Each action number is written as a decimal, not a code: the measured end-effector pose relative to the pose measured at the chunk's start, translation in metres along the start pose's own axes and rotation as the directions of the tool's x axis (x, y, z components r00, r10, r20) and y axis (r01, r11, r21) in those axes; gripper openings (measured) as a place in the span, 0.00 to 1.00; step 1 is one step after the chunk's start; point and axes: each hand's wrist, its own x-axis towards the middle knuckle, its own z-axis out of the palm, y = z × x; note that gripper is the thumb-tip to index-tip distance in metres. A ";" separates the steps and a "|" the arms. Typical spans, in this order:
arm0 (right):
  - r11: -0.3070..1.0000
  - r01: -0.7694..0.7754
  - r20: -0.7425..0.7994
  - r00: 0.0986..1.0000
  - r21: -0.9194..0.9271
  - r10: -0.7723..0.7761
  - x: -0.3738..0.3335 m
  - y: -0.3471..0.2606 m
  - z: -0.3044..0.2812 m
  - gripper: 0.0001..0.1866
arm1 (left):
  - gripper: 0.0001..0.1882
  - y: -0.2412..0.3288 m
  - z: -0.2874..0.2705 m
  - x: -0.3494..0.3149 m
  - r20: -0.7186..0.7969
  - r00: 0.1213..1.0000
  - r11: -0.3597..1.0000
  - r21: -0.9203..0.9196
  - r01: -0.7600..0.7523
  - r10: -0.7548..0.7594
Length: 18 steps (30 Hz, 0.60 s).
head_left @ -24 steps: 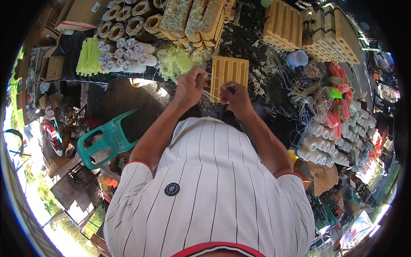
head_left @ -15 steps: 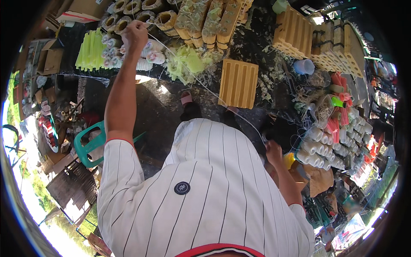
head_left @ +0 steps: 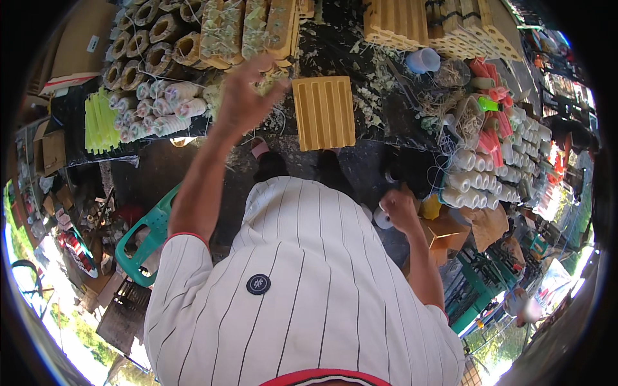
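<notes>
Looking down on our left hand (head_left: pixel 246 96) beside a grooved block (head_left: pixel 324 114)

We see the left hand in the air above the dark desk (head_left: pixel 327 45), blurred, its thumb wide of its fingers; we cannot tell whether it holds anything. Just to its right, the yellow-brown block sits at the desk's near edge. Our right hand (head_left: pixel 400 209) is low, off the desk, beside the striped shirt (head_left: pixel 302 276), fingers curled narrow; we cannot tell what it holds, if anything. A white spool (head_left: pixel 382 217) is just beside it, a box (head_left: pixel 447 235) near its other side. Along the desk, left to right, we find green sticks (head_left: pixel 101 122), wrapped rolls (head_left: pixel 154 109), stacked blocks (head_left: pixel 222 26) and a pale cup (head_left: pixel 423 61). A green chair (head_left: pixel 158 222) stands at left.
</notes>
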 end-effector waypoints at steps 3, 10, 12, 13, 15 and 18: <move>0.805 0.289 -0.166 0.957 0.518 -0.237 0.022 -0.096 -0.041 0.06 | 0.55 0.071 0.122 -0.044 0.417 0.771 0.808 -0.552 -0.206 0.482; 0.372 0.641 -0.642 0.754 0.671 -0.141 0.111 -0.056 -0.128 0.09 | 0.32 0.120 0.103 -0.007 0.567 0.666 0.299 -0.823 0.484 0.484; 0.312 0.589 -0.562 0.807 0.746 -0.180 0.127 -0.088 -0.095 0.13 | 0.23 0.117 0.085 0.010 0.453 0.724 0.174 -0.886 0.430 0.521; 0.224 0.565 -0.528 0.824 0.794 -0.207 0.140 -0.100 -0.071 0.13 | 0.20 0.116 0.082 0.021 0.438 0.748 0.157 -0.894 0.419 0.498; 0.050 0.455 -0.419 0.853 0.889 -0.310 0.157 -0.130 -0.023 0.12 | 0.15 0.109 0.072 0.047 0.403 0.806 0.130 -0.913 0.387 0.434; 0.007 0.208 -0.182 0.872 0.978 -0.454 0.151 -0.168 0.027 0.11 | 0.12 0.091 0.044 0.079 0.359 0.844 0.176 -0.933 0.314 0.398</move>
